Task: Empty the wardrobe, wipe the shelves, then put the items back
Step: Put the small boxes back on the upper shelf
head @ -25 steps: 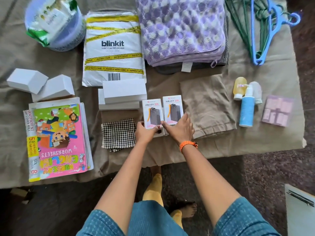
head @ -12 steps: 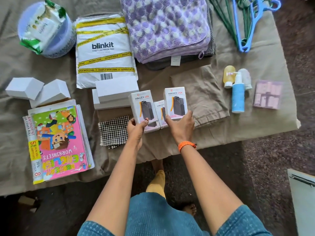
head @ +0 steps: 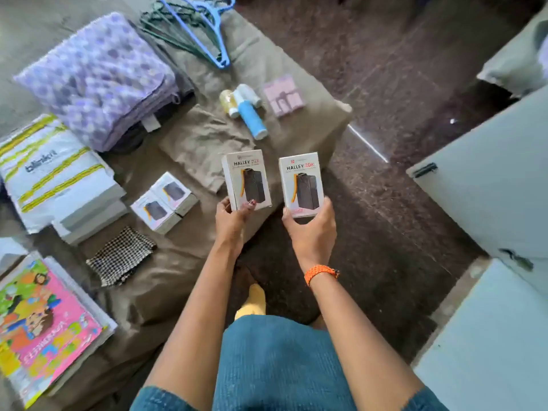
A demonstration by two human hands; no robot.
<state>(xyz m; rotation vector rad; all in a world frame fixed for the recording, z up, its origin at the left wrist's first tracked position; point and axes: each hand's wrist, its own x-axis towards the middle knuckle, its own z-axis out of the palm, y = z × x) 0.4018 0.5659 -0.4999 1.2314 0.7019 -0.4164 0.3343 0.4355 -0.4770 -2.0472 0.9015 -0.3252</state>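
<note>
The left hand [head: 232, 221] grips the bottom end of one small box [head: 246, 179], thumb across its front face and fingers curled behind. The right hand [head: 310, 229] grips a second box [head: 302, 183] of the same kind, fingers wrapped round its lower end. Both boxes are held upright in the air, their long axes running away from the person, printed fronts facing the camera and tops pointing toward the far edge of the bed; the left one leans slightly left. They are side by side but apart, the left box above the near edge of the brown sheet [head: 296, 84] and the right one just past its corner, over the dark speckled floor [head: 400, 69].

Two more boxes [head: 164, 201] of this kind lie flat on the sheet, touching each other, left of the hands. Beside them sit a stack of white boxes [head: 89, 209], a checked cloth [head: 120, 256] and a white parcel bag [head: 44, 161] with yellow tape. Farther off lie a folded purple blanket [head: 98, 78], hangers [head: 195, 28], a blue bottle [head: 252, 121] and a folded brown cloth [head: 204, 143]. Children's books [head: 44, 324] lie at the near left. A pale cabinet door [head: 489, 188] stands at the right.
</note>
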